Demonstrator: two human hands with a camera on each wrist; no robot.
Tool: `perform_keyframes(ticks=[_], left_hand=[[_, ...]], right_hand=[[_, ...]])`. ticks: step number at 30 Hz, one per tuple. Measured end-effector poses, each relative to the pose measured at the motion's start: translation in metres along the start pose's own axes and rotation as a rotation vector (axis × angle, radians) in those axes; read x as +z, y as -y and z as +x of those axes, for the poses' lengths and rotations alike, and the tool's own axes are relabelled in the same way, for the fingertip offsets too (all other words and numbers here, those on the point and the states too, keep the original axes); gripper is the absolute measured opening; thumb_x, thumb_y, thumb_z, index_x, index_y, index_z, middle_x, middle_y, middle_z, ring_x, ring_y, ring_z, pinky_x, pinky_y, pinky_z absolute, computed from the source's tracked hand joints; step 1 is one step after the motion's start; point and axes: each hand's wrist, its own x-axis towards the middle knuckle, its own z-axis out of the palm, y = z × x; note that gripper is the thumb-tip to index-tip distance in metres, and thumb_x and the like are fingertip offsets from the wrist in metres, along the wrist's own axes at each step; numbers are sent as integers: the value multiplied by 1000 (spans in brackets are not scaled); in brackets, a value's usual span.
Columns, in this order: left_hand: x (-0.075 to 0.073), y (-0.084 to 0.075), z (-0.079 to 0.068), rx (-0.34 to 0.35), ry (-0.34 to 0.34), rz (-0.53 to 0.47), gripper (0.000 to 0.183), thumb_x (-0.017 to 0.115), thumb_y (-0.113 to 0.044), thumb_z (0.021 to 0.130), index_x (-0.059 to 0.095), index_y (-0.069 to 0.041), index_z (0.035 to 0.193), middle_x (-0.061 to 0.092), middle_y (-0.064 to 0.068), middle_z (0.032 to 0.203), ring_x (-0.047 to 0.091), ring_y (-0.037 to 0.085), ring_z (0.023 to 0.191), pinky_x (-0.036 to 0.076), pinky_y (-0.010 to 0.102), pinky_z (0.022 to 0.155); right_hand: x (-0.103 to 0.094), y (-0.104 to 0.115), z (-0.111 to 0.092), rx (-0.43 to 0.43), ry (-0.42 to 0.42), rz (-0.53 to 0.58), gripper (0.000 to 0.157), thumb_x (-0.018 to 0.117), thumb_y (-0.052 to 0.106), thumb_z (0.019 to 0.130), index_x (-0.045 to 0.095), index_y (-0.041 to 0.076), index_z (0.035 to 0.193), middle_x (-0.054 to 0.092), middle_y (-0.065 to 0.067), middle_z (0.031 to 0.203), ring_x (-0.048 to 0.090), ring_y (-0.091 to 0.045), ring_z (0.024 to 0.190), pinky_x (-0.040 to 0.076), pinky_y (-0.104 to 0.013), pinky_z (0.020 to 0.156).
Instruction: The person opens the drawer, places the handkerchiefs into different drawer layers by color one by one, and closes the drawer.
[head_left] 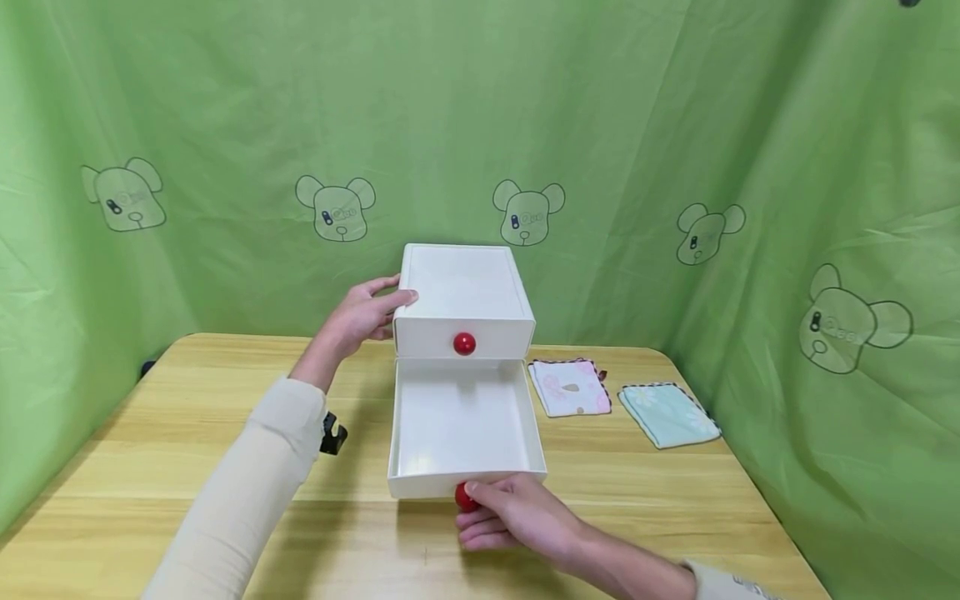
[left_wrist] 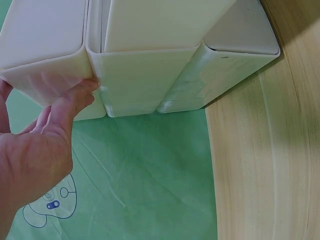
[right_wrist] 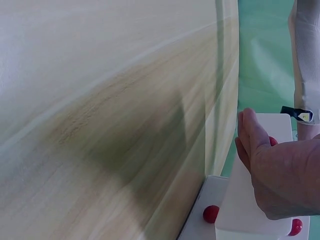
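A white drawer cabinet (head_left: 465, 283) of three stacked units stands on the table. Its middle drawer (head_left: 461, 417) is pulled out toward me, with nothing inside. At the cabinet's upper left, my left hand (head_left: 363, 312) has its thumb on the top and its extended fingers against the side (left_wrist: 55, 75). My right hand (head_left: 525, 517) pinches the red knob (head_left: 466, 497) of the pulled-out drawer, thumb above and fingers below. The top drawer, with its own red knob (head_left: 464, 343), is closed. In the right wrist view the bottom drawer's red knob (right_wrist: 211, 214) shows; the head view hides it.
Right of the cabinet lie a folded white-and-pink cloth (head_left: 570, 387) and a folded light blue cloth (head_left: 670, 414). A green curtain (head_left: 435, 125) surrounds the wooden table (head_left: 187, 433) at the back and sides. A black device (head_left: 332, 435) sits at my left wrist.
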Motion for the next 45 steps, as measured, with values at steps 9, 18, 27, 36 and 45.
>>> perform_keyframes(ticks=[9, 18, 27, 36, 45], left_hand=[[0, 0, 0, 9, -9, 8, 76, 69, -38, 86, 30, -24, 150, 61, 11, 120, 63, 22, 100, 57, 35, 83], [1, 1, 0, 14, -20, -5, 78, 71, -39, 84, 31, -23, 149, 62, 11, 119, 63, 23, 101, 57, 34, 80], [0, 1, -1, 19, -16, 12, 78, 70, -40, 84, 31, -23, 149, 62, 10, 121, 62, 24, 105, 57, 34, 81], [-1, 1, -1, 18, -29, 4, 77, 71, -39, 84, 33, -24, 148, 62, 10, 119, 62, 23, 103, 57, 33, 81], [0, 1, -2, 19, -22, -1, 77, 72, -39, 83, 33, -23, 148, 62, 10, 119, 63, 23, 102, 57, 33, 80]], right_hand=[[0, 3, -1, 19, 8, -4, 42, 53, 25, 97, 56, -11, 118, 67, -23, 98, 69, -33, 86, 59, -36, 77], [-7, 11, -5, 32, 101, -91, 49, 48, 33, 100, 52, -8, 127, 67, -22, 98, 68, -32, 85, 59, -38, 75], [-29, 39, -16, 19, 261, -345, 44, 52, 40, 97, 67, 1, 110, 67, -14, 102, 65, -30, 91, 59, -41, 76], [-54, 80, -25, -70, 276, -481, 45, 48, 39, 99, 64, -1, 114, 69, -15, 96, 67, -31, 88, 58, -39, 78], [-95, 108, -17, -216, 18, -466, 44, 53, 33, 97, 57, -3, 122, 63, -24, 104, 64, -34, 93, 56, -41, 84]])
